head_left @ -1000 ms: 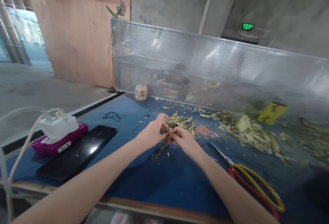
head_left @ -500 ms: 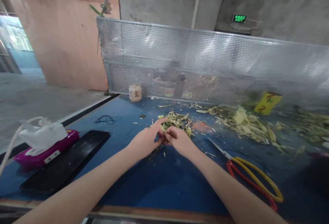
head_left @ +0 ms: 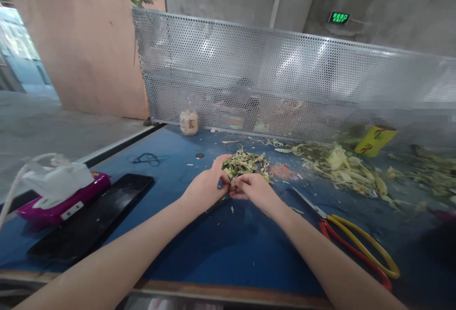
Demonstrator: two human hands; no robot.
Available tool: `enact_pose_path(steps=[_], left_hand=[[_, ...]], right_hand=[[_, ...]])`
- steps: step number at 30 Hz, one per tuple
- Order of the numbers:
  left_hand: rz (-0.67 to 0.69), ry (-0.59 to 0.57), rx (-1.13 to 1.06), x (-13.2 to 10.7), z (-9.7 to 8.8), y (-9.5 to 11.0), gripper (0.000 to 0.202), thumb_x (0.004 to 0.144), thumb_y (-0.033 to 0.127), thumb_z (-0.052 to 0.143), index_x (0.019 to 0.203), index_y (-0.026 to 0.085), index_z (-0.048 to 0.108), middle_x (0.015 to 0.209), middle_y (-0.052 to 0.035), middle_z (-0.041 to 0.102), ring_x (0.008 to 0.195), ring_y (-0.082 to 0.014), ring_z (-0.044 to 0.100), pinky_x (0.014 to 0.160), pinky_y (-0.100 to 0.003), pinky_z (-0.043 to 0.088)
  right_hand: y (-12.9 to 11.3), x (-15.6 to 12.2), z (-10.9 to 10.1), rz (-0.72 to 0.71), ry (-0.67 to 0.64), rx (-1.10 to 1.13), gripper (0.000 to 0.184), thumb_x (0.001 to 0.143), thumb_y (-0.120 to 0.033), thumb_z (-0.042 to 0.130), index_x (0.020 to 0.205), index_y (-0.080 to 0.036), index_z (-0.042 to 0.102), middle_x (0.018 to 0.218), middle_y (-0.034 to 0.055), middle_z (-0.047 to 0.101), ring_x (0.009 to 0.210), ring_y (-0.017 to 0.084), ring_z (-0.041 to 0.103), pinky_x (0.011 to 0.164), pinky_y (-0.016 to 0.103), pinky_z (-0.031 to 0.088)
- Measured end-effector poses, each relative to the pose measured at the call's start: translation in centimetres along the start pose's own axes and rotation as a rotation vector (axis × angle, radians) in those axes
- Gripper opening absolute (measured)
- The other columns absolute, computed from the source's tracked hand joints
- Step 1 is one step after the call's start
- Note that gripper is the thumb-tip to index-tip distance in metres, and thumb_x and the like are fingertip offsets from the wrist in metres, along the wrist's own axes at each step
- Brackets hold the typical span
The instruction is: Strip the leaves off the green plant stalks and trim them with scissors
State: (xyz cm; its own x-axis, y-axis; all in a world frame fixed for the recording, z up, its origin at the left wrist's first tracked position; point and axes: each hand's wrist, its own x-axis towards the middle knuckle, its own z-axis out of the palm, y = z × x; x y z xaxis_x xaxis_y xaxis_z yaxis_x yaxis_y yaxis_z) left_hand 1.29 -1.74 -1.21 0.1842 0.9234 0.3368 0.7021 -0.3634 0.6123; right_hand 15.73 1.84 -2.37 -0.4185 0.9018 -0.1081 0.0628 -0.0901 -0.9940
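Both hands meet over the blue table top (head_left: 228, 248). My left hand (head_left: 205, 187) is closed, pinching a small bundle of green plant stems (head_left: 228, 187). My right hand (head_left: 255, 190) is also closed, its fingertips gripping the same stems from the right. Just beyond the fingers lies a small heap of green and pale plant trimmings (head_left: 248, 163). Most of the stems are hidden between the two hands.
Scissors with red and yellow handles (head_left: 351, 246) lie at the right. A larger pile of leafy scraps (head_left: 342, 167) and a yellow container (head_left: 375, 140) sit near the perforated metal screen (head_left: 270, 82). At the left are a black phone (head_left: 93, 217), a magenta box (head_left: 59, 201) and a small jar (head_left: 188, 122).
The hands stayed together on the stems, shifting only slightly. The stem ends that stuck out below the hands are now tucked between them. The view has tilted a little.
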Motion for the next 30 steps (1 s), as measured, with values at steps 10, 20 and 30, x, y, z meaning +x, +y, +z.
enact_pose_path(steps=[10,20,30], left_hand=[[-0.162,0.029,-0.290,-0.4,-0.4,-0.8,0.061,0.068,0.021,0.055,0.120,0.027,0.026,0.076,-0.0006,0.062,0.053,-0.0153,0.059,0.033,-0.019,0.041],[-0.205,-0.016,-0.409,-0.2,-0.9,-0.1,0.054,0.072,0.024,0.053,0.117,0.028,0.025,0.082,-0.0007,0.051,0.058,-0.0158,0.060,0.034,-0.022,0.048],[-0.261,-0.046,-0.603,-0.2,-1.3,0.3,0.050,0.074,0.021,0.051,0.115,0.028,0.023,0.079,0.0019,0.038,0.070,-0.0196,0.062,0.042,-0.031,0.055]], right_hand=[[0.3,-0.2,0.2,0.045,-0.088,-0.017,0.016,0.052,-0.006,0.066,0.066,-0.011,0.059,0.056,-0.0007,0.061,0.058,0.010,0.061,0.067,0.025,0.052],[0.7,0.0,0.3,-0.004,-0.070,0.035,0.021,0.051,-0.019,0.071,0.065,-0.011,0.058,0.055,-0.0001,0.060,0.055,0.009,0.060,0.066,0.028,0.053],[0.3,-0.1,0.3,-0.045,-0.040,0.064,0.023,0.058,-0.028,0.069,0.065,-0.014,0.051,0.051,-0.0046,0.055,0.050,0.008,0.057,0.059,0.028,0.054]])
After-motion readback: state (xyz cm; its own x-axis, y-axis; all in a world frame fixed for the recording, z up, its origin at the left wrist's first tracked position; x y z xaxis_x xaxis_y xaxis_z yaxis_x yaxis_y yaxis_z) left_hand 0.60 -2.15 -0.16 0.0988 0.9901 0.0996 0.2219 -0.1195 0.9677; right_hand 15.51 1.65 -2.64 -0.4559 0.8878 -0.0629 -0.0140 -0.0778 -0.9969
